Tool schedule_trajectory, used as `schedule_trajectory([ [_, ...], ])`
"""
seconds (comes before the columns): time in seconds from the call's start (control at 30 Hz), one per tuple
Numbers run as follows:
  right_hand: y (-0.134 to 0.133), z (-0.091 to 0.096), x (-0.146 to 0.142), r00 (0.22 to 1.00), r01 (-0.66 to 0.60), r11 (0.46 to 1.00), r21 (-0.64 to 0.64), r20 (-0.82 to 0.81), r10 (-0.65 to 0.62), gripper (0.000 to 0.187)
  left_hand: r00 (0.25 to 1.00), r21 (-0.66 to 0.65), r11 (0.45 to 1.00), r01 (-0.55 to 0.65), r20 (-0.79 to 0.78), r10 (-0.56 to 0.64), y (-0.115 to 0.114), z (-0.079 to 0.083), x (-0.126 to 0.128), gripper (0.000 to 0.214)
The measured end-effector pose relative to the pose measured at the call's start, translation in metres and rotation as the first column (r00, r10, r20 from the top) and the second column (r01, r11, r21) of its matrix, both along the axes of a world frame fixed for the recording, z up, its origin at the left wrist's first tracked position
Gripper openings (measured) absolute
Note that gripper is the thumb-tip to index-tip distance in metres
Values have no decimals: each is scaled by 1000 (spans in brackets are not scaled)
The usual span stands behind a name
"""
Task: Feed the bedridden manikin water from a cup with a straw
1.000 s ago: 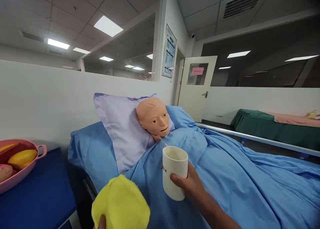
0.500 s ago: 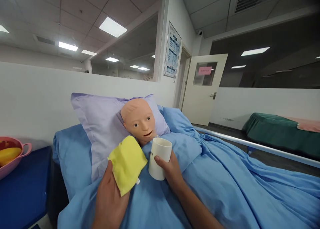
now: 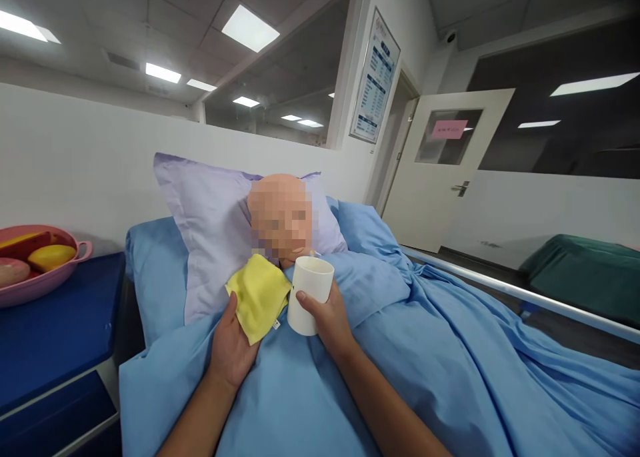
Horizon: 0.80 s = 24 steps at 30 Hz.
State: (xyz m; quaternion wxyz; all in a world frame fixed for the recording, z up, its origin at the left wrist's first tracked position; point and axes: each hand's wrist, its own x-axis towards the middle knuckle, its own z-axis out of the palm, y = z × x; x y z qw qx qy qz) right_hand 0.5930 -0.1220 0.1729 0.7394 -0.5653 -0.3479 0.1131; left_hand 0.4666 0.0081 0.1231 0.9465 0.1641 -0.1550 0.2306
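Observation:
My left hand [image 3: 234, 350] holds a folded yellow cloth [image 3: 260, 296] with a small white tag, thumb at its left edge and the other fingers behind it. My right hand [image 3: 330, 317] is wrapped round a white cup [image 3: 311, 277], which stands nearly upright with its rim facing up; what is in it cannot be seen. Cloth and cup are side by side above the blue quilt [image 3: 300, 404]. Just beyond them, a manikin's head [image 3: 280, 210] lies on a lilac pillow [image 3: 210, 224], its body under the quilt.
A pink basin [image 3: 45, 287] with yellow and reddish fruit-like items stands on a blue-topped cabinet [image 3: 55, 344] at the left. A pale bed rail [image 3: 500, 294] runs along the right side. Further off are an open door [image 3: 435, 197] and a green-covered surface [image 3: 580, 277].
My view has shifted left and tilted down, so the basin and cabinet show more fully. The cloth and cup are closer together, both still held.

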Motion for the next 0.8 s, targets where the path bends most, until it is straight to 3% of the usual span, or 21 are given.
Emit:
schedule_trajectory([
  [0.4, 2, 2, -3, 999, -50, 998, -29, -20, 50, 66, 949, -41, 994, -103, -302, 86, -10, 7, -3, 57],
  [0.8, -1, 5, -8, 999, -20, 997, -74, -36, 18, 61, 937, -68, 994, -90, -344, 61, -8, 3, -4, 53],
])
